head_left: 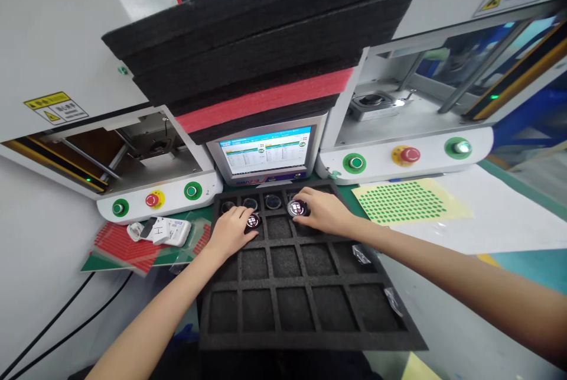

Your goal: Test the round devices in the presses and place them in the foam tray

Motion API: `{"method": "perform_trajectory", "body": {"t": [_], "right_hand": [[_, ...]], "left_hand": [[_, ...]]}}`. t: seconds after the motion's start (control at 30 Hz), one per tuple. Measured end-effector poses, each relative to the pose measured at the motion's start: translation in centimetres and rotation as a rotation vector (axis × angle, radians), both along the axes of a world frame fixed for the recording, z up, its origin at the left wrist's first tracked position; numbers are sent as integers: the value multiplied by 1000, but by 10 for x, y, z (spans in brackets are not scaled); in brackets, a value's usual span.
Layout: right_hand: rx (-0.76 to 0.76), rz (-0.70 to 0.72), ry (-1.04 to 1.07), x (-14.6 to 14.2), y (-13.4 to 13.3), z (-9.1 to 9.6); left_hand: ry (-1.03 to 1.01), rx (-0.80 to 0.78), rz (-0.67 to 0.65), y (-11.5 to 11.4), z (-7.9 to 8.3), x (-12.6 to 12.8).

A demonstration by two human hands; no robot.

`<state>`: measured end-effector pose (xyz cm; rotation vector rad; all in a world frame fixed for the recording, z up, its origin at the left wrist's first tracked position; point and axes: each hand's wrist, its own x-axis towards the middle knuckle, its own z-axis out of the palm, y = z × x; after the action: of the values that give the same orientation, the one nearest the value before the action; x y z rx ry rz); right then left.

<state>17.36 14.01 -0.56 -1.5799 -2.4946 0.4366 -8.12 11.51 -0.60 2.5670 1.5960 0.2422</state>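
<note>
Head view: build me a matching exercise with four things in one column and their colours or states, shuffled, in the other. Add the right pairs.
Column one
1. Right hand
2. Foam tray
3. Monitor
4. Dotted sheet

Column two
A. Lit, with blue along its top
B. Pale yellow and green
C. Holding a round device with a lit face
D. Black, divided into compartments

Right pairs: 1-C, 2-D, 3-A, 4-B
</note>
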Motion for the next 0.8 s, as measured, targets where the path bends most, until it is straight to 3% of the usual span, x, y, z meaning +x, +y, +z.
{"method": "perform_trajectory", "body": {"t": [0.27, 0.4, 0.6, 0.7, 0.8], "right_hand": [[6, 21, 71, -4, -13, -9], [22, 22, 79, -1, -8, -7], [52, 30, 74, -8, 30, -6], [59, 20, 53, -17, 51, -13], [80, 63, 37, -17, 56, -15]], "left_hand": [[141, 42, 88, -11, -7, 12], [144, 37, 104, -9, -1, 14], [123, 1, 99, 35, 23, 26], [129, -89, 42, 62, 26, 38], [120, -166, -11, 72, 26, 41]]}}
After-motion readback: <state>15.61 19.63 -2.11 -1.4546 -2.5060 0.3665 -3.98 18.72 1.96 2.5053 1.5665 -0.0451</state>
